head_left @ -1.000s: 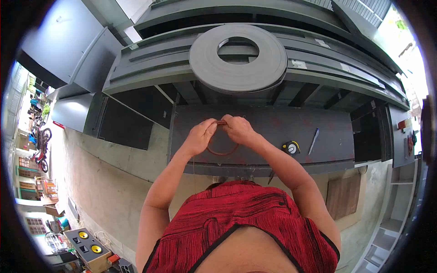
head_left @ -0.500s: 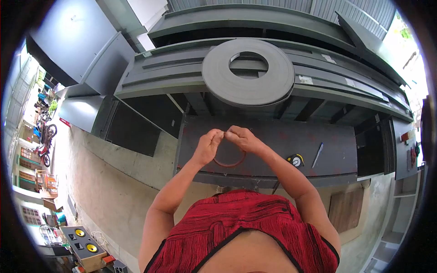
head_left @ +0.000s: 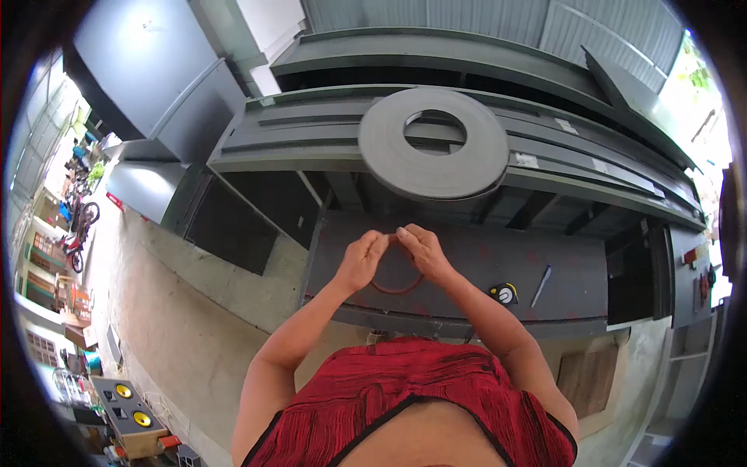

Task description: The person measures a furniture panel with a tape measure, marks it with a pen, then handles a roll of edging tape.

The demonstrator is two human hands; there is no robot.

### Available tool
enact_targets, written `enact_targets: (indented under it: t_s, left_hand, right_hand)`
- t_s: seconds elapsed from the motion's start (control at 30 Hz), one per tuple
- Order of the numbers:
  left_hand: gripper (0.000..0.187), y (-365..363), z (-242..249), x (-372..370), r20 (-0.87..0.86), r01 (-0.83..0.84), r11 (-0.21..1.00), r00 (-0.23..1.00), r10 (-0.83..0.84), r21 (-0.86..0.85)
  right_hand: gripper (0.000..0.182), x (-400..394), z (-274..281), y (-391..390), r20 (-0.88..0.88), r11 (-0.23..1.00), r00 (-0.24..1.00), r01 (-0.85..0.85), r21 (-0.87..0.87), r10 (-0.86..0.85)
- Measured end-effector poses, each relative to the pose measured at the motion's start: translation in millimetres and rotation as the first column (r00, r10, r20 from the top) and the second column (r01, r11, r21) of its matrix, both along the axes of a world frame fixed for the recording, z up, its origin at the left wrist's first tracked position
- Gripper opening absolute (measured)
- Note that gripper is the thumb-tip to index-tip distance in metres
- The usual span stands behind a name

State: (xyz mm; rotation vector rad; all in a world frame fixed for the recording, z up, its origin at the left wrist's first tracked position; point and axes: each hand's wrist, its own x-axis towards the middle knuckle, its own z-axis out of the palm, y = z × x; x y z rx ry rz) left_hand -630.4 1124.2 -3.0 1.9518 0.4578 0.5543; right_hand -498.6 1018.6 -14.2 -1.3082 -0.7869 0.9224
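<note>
My left hand [head_left: 362, 260] and my right hand [head_left: 426, 254] are raised over the dark worktop, thumbs and fingers pinched. Between them they hold a thin reddish-brown band [head_left: 395, 292]. It hangs as a loop below the hands, and a short stretch of it spans the small gap between my fingertips. Right of my right forearm, a black-and-yellow tape measure [head_left: 504, 293] and a blue-and-white pen [head_left: 541, 286] lie on the worktop. Just beyond my hands, a large grey roll of edge strip [head_left: 486, 159] rests on the frame.
Long grey panels [head_left: 311, 140] are stacked behind the worktop [head_left: 467, 257]. A tall grey cabinet [head_left: 148, 70] stands at the back left. On the floor at lower left is a speaker box [head_left: 128, 416] with yellow cones. A brown board [head_left: 587, 381] lies at lower right.
My hands have drawn slightly apart, so a short piece of the band now shows between the fingertips. The whole view has shifted, with the roll and worktop lower in the picture.
</note>
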Motion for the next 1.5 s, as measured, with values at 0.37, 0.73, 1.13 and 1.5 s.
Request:
enact_targets:
  t_s: [0.37,0.73,1.13,1.5]
  left_hand:
    - [0.028,-7.8,6.4,8.7,0.085,0.007,0.845,0.995,0.045,-0.534]
    - [0.025,38.2,45.1,3.3,0.265,-0.127,0.903,0.931,0.251,-0.410]
    - [0.028,60.9,18.1,-57.8,0.397,-0.398,0.701,0.613,0.683,-0.591]
    - [0.028,29.0,-22.6,-74.7,0.143,-0.356,0.399,0.568,0.810,-0.845]
  right_hand:
    - [0.035,11.4,19.3,4.2,0.121,0.994,0.990,0.061,0.094,-0.072]
    - [0.035,9.1,22.0,25.0,0.379,0.930,0.871,0.200,0.307,-0.312]
    - [0.042,-83.3,-0.8,-5.0,-0.112,0.860,0.872,-0.489,-0.147,0.477]
    - [0.056,-97.3,-32.9,1.1,-0.593,0.959,0.802,-0.221,-0.177,0.075]
